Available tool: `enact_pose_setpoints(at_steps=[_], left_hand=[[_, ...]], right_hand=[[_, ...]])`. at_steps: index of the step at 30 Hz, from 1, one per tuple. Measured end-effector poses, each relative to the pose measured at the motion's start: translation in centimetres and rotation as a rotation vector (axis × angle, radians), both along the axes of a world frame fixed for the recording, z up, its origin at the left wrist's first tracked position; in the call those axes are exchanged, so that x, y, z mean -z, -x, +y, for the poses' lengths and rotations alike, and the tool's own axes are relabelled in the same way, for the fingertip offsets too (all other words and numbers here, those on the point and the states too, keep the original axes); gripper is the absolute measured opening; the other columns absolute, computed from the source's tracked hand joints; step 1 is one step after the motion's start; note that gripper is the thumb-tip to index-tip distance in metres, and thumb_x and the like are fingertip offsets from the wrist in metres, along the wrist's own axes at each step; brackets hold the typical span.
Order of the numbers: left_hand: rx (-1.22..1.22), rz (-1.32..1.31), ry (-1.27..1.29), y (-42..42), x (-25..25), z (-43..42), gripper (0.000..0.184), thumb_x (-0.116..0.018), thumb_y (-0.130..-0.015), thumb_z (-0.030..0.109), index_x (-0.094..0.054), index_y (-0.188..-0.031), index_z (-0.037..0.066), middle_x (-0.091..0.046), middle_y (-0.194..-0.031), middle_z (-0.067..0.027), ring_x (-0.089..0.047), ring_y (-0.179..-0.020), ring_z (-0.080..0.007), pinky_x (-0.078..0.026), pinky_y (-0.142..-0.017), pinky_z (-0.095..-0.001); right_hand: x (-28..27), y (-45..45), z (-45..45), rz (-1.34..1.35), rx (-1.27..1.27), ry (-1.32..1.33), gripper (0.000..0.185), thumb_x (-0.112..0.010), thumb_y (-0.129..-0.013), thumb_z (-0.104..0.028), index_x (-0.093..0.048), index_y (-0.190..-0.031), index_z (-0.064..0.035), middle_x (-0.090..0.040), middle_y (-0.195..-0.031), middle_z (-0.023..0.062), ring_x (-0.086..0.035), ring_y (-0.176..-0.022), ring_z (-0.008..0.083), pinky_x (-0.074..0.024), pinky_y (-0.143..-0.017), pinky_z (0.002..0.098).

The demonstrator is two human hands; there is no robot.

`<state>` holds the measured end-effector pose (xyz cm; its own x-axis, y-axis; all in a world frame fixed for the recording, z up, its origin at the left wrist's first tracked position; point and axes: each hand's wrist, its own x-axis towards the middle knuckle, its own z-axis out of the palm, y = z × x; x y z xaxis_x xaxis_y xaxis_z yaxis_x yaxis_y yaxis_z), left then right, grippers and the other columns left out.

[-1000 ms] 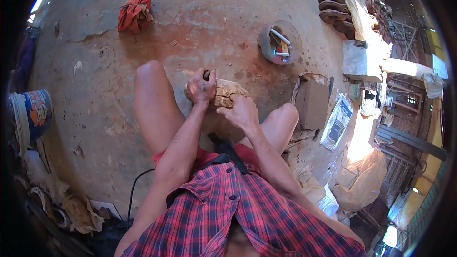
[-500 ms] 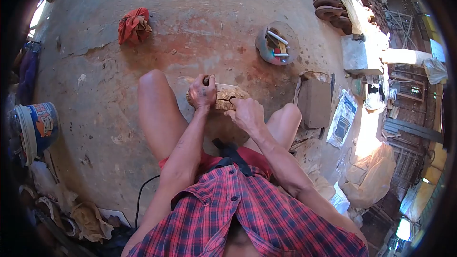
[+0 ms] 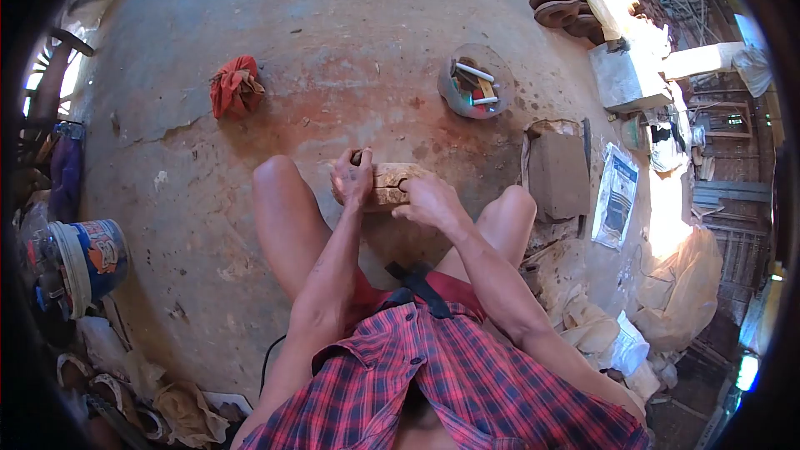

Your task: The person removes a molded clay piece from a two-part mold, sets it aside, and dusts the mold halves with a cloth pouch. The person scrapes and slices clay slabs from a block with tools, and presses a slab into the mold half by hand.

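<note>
Between my knees a tan, rough-sided block [image 3: 385, 186] with a crack along it sits low over the floor. My left hand [image 3: 353, 179] is wrapped round its left end, with something dark and round by the fingers. My right hand [image 3: 428, 200] is closed on the block's right end, fingers bent at a dark notch in its side. The undersides of both hands' grips are hidden.
A red cloth bundle [image 3: 237, 87] and a clear bowl [image 3: 477, 81] with white sticks lie ahead on the floor. To the right are a grey-brown block [image 3: 559, 177], a printed packet [image 3: 615, 197] and stacked tiles [image 3: 554, 2]. At left stands a blue bucket [image 3: 104, 259].
The whole view has shifted, so the floor objects and my legs appear lower. Both hands keep hold of the block, with only slight shifts of the right hand.
</note>
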<state>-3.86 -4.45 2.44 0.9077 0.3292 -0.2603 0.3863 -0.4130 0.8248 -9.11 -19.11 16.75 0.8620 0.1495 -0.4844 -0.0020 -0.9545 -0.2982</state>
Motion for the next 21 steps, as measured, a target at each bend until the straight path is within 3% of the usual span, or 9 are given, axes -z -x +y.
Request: enact_pose_setpoints(at_steps=[1,4,5,7,9,13,16,18,21], left_hand=[[0.001,-0.005,-0.008,-0.4,0.3,0.6,0.037,-0.074,-0.092,0.039,-0.078,-0.097,0.003,-0.079,-0.093,-0.0167,-0.076,-0.087,-0.0321,-0.056,-0.081,-0.0430],[-0.156,0.121,0.707,-2.4,2.3,3.5,0.035,-0.071,-0.101,0.041,-0.074,-0.103,0.006,-0.073,-0.089,-0.0032,-0.072,-0.085,-0.0183,-0.053,-0.078,-0.0361],[-0.111,0.127,0.771,-3.0,0.1,3.6,0.037,-0.070,-0.101,0.043,-0.073,-0.106,0.007,-0.073,-0.089,-0.0032,-0.072,-0.086,-0.0178,-0.052,-0.077,-0.0350],[0.001,0.159,0.955,-4.5,-7.1,3.0,0.041,-0.065,-0.104,0.048,-0.072,-0.110,0.008,-0.073,-0.091,-0.0041,-0.073,-0.090,-0.0187,-0.053,-0.079,-0.0340],[0.228,0.153,1.169,-5.1,-14.0,1.0,0.048,-0.056,-0.108,0.051,-0.071,-0.118,0.006,-0.075,-0.096,-0.0060,-0.074,-0.096,-0.0211,-0.056,-0.085,-0.0353],[0.682,0.121,1.413,-4.3,-24.5,-5.6,0.064,-0.042,-0.112,0.056,-0.054,-0.149,0.006,-0.071,-0.126,-0.0125,-0.070,-0.114,-0.0210,-0.057,-0.099,-0.0395],[0.770,0.167,1.211,-3.5,-28.3,-7.7,0.067,-0.041,-0.112,0.058,-0.044,-0.160,0.011,-0.067,-0.133,-0.0126,-0.067,-0.117,-0.0175,-0.057,-0.097,-0.0347],[1.203,0.072,0.647,-4.7,-28.2,-7.4,0.063,-0.047,-0.112,0.053,-0.044,-0.162,0.015,-0.071,-0.124,-0.0096,-0.068,-0.109,-0.0142,-0.056,-0.091,-0.0292],[1.298,-0.073,0.610,-9.0,-24.5,-4.7,0.055,-0.057,-0.110,0.043,-0.054,-0.154,0.010,-0.073,-0.114,-0.0065,-0.068,-0.100,-0.0125,-0.055,-0.086,-0.0280]], right_hand=[[-0.9,0.0,-0.6,-0.005,0.001,-0.008,0.038,-0.083,-0.083,-0.037,-0.079,-0.105,-0.0058,-0.077,-0.098,0.0214,-0.076,-0.094,0.0389,-0.0601,-0.085,0.0515],[-5.5,0.5,-2.8,-0.209,0.364,-0.246,0.043,-0.083,-0.085,-0.032,-0.078,-0.118,-0.0052,-0.076,-0.089,0.0226,-0.077,-0.089,0.0369,-0.0602,-0.082,0.0480],[-7.4,0.5,-3.3,-0.258,0.489,-0.260,0.043,-0.083,-0.085,-0.029,-0.077,-0.120,-0.0045,-0.076,-0.085,0.0229,-0.077,-0.086,0.0362,-0.0603,-0.081,0.0469],[-8.7,-0.1,-4.6,-0.343,0.606,-0.458,0.044,-0.085,-0.085,-0.022,-0.076,-0.123,-0.0029,-0.077,-0.104,0.0227,-0.077,-0.097,0.0335,-0.0600,-0.086,0.0443],[-11.3,-1.2,-4.1,-0.796,0.310,-0.477,0.046,-0.086,-0.084,-0.018,-0.075,-0.126,-0.0034,-0.071,-0.129,0.0197,-0.072,-0.115,0.0298,-0.0594,-0.091,0.0413],[-13.3,-2.1,-4.4,-1.058,0.091,-0.378,0.046,-0.086,-0.083,-0.012,-0.075,-0.127,-0.0052,-0.064,-0.142,0.0151,-0.066,-0.124,0.0294,-0.0579,-0.096,0.0388],[-13.8,-0.2,-7.9,-1.217,0.197,-0.417,0.047,-0.085,-0.079,0.001,-0.077,-0.125,-0.0054,-0.070,-0.128,0.0115,-0.069,-0.113,0.0262,-0.0570,-0.098,0.0381],[-13.8,2.7,-11.9,-1.301,0.223,-0.157,0.044,-0.084,-0.081,0.000,-0.077,-0.123,-0.0043,-0.071,-0.126,0.0117,-0.069,-0.112,0.0261,-0.0571,-0.096,0.0385],[-9.4,10.6,-19.3,-1.187,0.636,0.042,0.035,-0.079,-0.089,-0.003,-0.074,-0.123,0.0012,-0.070,-0.125,0.0159,-0.069,-0.113,0.0292,-0.0565,-0.096,0.0393]])
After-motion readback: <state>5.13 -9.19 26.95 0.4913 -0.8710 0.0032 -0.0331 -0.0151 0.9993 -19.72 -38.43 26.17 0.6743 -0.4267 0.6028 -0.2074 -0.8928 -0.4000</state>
